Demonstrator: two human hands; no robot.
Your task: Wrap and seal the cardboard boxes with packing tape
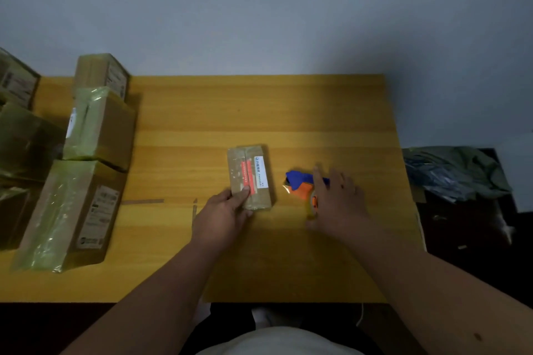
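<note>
Yellow wooden desk (288, 112) set against a plain grey wall (259, 8), viewed from above by a seated person. Centre: 1 small flat cardboard box (250, 175), closed, lying flat on the desk, its top bearing a red strip and a white printed label; its contents cannot be seen. Left hand (223, 216) grips the near end of this box, fingers curled over its top face and thumb at its near edge. Just right of the box, apart from it: a tape dispenser (300, 185) with a blue front part and an orange body, resting on the desk. Right hand (336, 198) lies over the dispenser's right part with fingers extended and slightly spread; whether it actually clasps the dispenser cannot be told, since the hand is blurred and hides the handle. Left side of the desk: a group of larger cardboard boxes (98, 129), all closed, several wrapped in glossy greenish-clear tape and carrying printed labels; the nearest one (72, 213) lies flat at an angle. Short tape marks (142, 201) show on the desk surface between this group and the small box. Right of the desk: a crumpled plastic bag (452, 172) on a dark surface.
</note>
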